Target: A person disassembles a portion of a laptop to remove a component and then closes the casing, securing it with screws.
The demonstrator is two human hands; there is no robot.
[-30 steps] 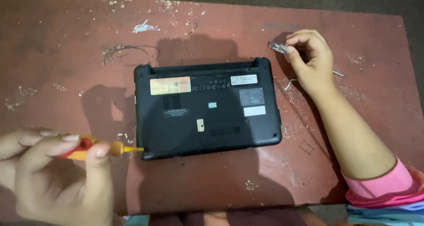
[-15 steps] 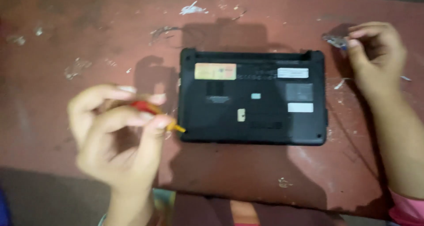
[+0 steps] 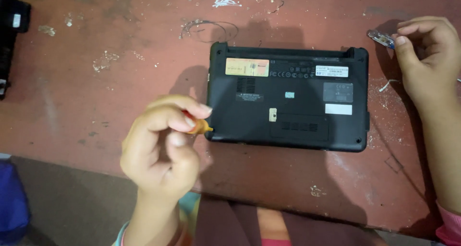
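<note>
A small black laptop (image 3: 288, 104) lies upside down on a worn reddish table (image 3: 105, 102), its underside with labels facing up. My left hand (image 3: 161, 147) is shut on an orange-handled screwdriver (image 3: 201, 127), whose tip is at the laptop's near left corner. My right hand (image 3: 425, 58) rests on the table to the right of the laptop, fingers curled beside a small clear-and-blue object (image 3: 382, 37); whether they grip it I cannot tell.
A black object (image 3: 10, 39) sits at the table's far left edge. Thin wire loops (image 3: 211, 29) and white scraps (image 3: 225, 2) lie behind the laptop. A blue thing (image 3: 12, 202) is on the floor at lower left. My lap is below the table's near edge.
My left hand has moved right with the screwdriver, from the table's left front up to the laptop's near left corner. The view has shifted left. My right hand stays beside the laptop.
</note>
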